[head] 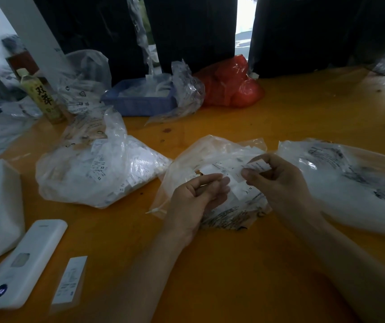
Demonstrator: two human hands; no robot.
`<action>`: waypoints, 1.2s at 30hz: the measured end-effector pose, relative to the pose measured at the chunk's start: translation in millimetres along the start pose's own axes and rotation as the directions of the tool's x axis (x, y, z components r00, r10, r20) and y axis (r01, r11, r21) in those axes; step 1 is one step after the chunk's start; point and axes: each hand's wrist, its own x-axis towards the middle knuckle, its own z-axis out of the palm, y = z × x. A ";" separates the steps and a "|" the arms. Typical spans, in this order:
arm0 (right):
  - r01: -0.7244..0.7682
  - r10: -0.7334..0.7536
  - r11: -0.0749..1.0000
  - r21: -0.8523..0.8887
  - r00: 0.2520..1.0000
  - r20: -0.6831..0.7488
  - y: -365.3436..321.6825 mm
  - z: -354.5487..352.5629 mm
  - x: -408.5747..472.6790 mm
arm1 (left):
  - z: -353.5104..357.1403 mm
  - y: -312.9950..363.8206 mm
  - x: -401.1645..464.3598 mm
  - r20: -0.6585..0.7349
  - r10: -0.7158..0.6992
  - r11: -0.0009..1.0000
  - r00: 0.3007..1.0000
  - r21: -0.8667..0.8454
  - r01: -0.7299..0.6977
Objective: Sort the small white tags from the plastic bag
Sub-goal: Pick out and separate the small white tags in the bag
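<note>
One head-worn cam, wide-angle, looks fwd and down over the orange table (210, 264) from the person's seat, close enough that both forearms enter from the bottom edge. Table fills the lower and mid frame; its far edge runs across the upper third w/ dark curtains (186, 31) behind. Single view, so no overlap w/ another.

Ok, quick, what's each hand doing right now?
Left hand: open, fingers relaxed, holding nothing clearly.
Right hand: pinching a small white paper tag above the clear plastic bag.
</note>
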 end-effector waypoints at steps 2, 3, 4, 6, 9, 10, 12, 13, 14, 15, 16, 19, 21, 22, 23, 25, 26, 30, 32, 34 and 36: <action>0.015 -0.014 0.999 0.029 1.000 -0.009 -1.1 1.6 -1.1 | 0.7 0.8 -1.4 0.008 0.001 0.999 1.000 0.039 -0.001; 0.030 -0.030 0.999 0.032 1.000 -0.008 -1.5 2.2 -1.3 | 1.1 1.2 -2.0 0.008 -0.001 0.999 1.000 0.048 0.001; 0.047 -0.047 0.999 0.024 0.999 -0.009 -1.5 2.5 -1.5 | 1.2 1.8 -2.4 0.006 -0.002 0.999 1.000 0.051 0.002; 0.073 -0.073 0.997 0.021 0.997 -0.024 -1.5 2.0 -1.2 | 1.5 2.4 -3.1 0.007 -0.001 0.999 1.000 0.046 0.001; 0.090 -0.089 0.994 0.058 0.996 -0.027 -1.2 0.5 -0.6 | 2.2 3.3 -3.6 0.006 0.002 0.999 1.000 0.037 -0.003; 0.088 -0.087 0.994 0.059 0.996 -0.020 -1.1 0.6 -0.5 | 2.1 3.1 -3.3 0.001 0.005 0.999 1.000 0.039 -0.005; 0.086 -0.085 0.996 0.019 0.996 -0.008 0.1 1.4 -0.2 | 1.3 2.0 -2.2 -0.008 0.008 0.999 1.000 0.036 -0.008; 0.086 -0.086 0.996 -0.009 0.996 -0.007 1.1 1.8 0.1 | 0.9 1.4 -1.8 -0.012 0.009 0.999 1.000 0.035 -0.008; 0.090 -0.090 0.995 -0.036 0.996 -0.007 1.9 2.2 0.2 | 0.5 0.6 -1.6 -0.016 0.009 0.999 1.000 0.036 -0.009; 0.095 -0.095 0.994 -0.058 0.995 -0.005 2.5 2.7 0.2 | 0.4 0.1 -1.6 -0.018 0.009 0.999 1.000 0.038 -0.008; 0.095 -0.096 0.993 -0.076 0.995 -0.002 2.9 3.3 -0.1 | 0.2 -0.3 -1.6 -0.019 0.009 0.999 1.000 0.042 -0.009; 0.096 -0.099 0.986 -0.134 0.995 -0.014 3.1 5.5 -1.0 | 0.2 -1.0 -1.2 -0.015 0.009 0.999 1.000 0.049 -0.008; 0.112 -0.120 0.977 -0.184 0.992 -0.031 2.3 6.5 -1.7 | 0.3 -1.3 -0.8 -0.012 0.007 0.999 1.000 0.052 -0.006; 0.117 -0.126 0.974 -0.196 0.992 -0.032 1.7 6.6 -1.7 | 0.5 -1.6 -0.7 -0.014 0.005 0.999 1.000 0.054 -0.004; 0.115 -0.123 0.973 -0.202 0.992 -0.027 1.3 6.8 -1.7 | 0.7 -1.7 -0.5 -0.018 0.003 0.998 1.000 0.056 -0.002; 0.104 -0.108 0.966 -0.235 0.994 -0.004 1.3 7.3 -1.8 | 1.2 -1.6 -0.7 -0.035 0.006 0.998 0.999 0.056 -0.004; 0.100 -0.102 0.959 -0.266 0.995 0.006 1.4 7.6 -2.1 | 1.3 -1.6 -0.9 -0.047 0.010 0.998 0.999 0.058 -0.007; 0.141 -0.133 0.923 -0.357 0.990 0.046 -0.2 9.0 -5.7 | 2.0 -1.3 -0.8 -0.110 0.027 0.996 0.994 0.091 -0.017; 0.167 -0.156 0.899 -0.405 0.986 0.061 0.5 9.1 -6.1 | 1.6 -1.0 -0.7 -0.132 0.045 0.992 0.990 0.123 -0.029; 0.180 -0.161 0.876 -0.448 0.984 0.079 1.6 10.3 -6.2 | 0.9 -0.7 -0.7 -0.138 0.062 0.988 0.988 0.148 -0.041; 0.190 -0.163 0.863 -0.468 0.982 0.098 2.3 11.9 -6.5 | 0.0 -1.9 -0.5 -0.136 0.075 0.984 0.988 0.170 -0.051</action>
